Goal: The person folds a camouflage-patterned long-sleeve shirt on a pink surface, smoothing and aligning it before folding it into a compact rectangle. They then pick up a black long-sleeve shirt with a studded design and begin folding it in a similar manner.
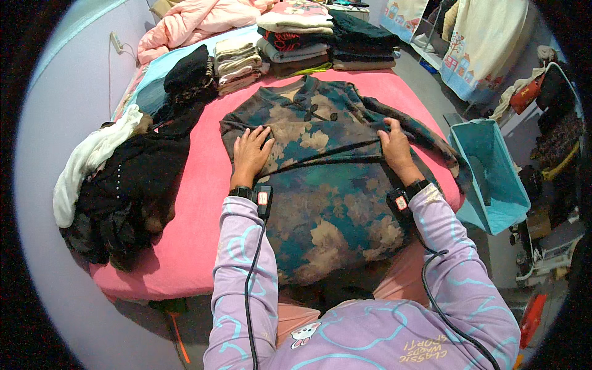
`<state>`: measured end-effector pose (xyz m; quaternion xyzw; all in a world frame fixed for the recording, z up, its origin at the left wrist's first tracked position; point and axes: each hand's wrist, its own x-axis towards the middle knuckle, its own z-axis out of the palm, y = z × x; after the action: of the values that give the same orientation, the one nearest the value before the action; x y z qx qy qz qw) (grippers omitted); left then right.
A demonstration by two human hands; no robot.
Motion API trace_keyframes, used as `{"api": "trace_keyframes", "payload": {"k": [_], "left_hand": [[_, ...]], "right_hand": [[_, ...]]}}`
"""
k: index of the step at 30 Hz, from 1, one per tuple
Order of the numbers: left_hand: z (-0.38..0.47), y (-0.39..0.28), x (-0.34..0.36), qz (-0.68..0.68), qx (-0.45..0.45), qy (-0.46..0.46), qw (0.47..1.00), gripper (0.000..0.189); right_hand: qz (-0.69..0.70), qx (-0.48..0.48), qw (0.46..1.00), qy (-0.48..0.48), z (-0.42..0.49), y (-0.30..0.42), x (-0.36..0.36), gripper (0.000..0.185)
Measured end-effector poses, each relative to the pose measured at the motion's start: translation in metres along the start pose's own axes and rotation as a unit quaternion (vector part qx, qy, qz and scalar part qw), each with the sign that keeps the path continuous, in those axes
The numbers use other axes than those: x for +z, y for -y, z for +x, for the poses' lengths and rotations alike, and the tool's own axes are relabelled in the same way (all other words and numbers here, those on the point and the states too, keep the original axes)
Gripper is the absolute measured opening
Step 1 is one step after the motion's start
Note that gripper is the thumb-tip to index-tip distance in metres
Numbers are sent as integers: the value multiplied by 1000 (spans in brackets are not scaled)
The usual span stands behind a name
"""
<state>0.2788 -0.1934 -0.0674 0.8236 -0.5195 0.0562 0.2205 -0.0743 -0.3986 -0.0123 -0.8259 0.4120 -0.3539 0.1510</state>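
A long-sleeved garment (333,217) in a mottled green, brown and tan print lies spread face up before me, its lower end reaching the bed's near edge. It has a stand collar and dark knotted frog fastenings (319,113). One sleeve (319,150) is laid across the chest from left to right. My left hand (252,150) rests flat on the left end of that sleeve, fingers apart. At the sleeve's right end, my right hand (395,145) pinches the cloth between thumb and fingers. The other sleeve (416,122) stretches out to the right, over the bed's edge.
The garment lies on a pink-covered bed (199,208). Dark clothes (134,180) and a white cloth (92,162) are heaped at left. Folded stacks (296,41) stand at the back beside a pink quilt (199,25). A teal fabric bin (495,175) sits off the right edge.
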Motion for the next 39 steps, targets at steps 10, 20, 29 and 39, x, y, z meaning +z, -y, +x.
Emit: {"api": "trace_keyframes", "payload": {"k": [10,20,29,39], "left_hand": [[-3,-12,-8,28,-31,23,999,60],[-2,-4,3,29,-107,-62,992,57],[0,3,11,56,-169,-100,979,55],[3,-3,7,106,-196,-58,973,58]], "right_hand": [[-170,98,973,117,18,9,-23,63],[174,91,981,-8,27,13,11,36],[57,-157,981,-98,111,31,24,28],[-30,-22,999,9,74,-43,81,31]]}}
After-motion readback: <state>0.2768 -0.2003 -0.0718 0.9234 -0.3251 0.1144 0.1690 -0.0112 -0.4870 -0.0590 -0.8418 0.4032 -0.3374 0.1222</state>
